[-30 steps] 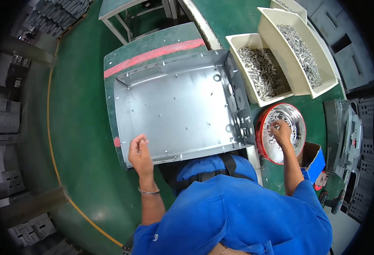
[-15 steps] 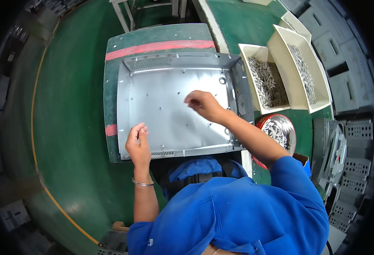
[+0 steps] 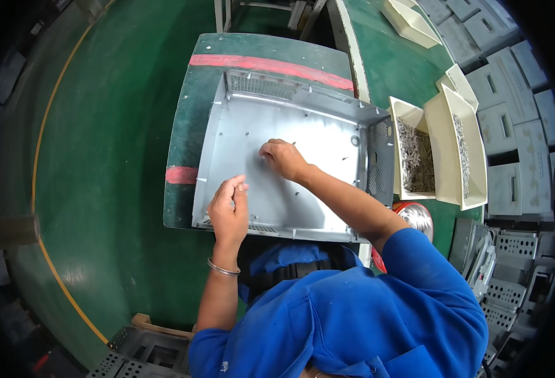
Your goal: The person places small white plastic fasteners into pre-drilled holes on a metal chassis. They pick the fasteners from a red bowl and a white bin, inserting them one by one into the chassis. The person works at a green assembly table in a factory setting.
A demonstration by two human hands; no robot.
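Note:
A shallow grey sheet-metal casing (image 3: 328,189) lies open side up in front of me, with perforated panels in its walls. Small studs dot its floor, and small white pointed pieces stick out along its rim. Over the left-middle part of that floor, my right hand (image 3: 284,159) is closed in a pinch, fingertips down near the metal. Whatever it pinches is hidden or too small to name. My left hand (image 3: 228,206) hovers above the front wall near the left corner, fingers curled and thumb against them. What lies inside its grip cannot be made out.
The casing rests on a green board (image 3: 186,142) with red stripes. Right of it, cream bins (image 3: 438,148) hold many small pale-grey parts. A red round tin (image 3: 416,217) is partly behind my right arm. Perforated metal parts (image 3: 510,271) are stacked at the far right.
My right hand has moved left over the casing floor. My left hand has shifted slightly inward over the front wall. The whole view has turned, so the casing appears further right.

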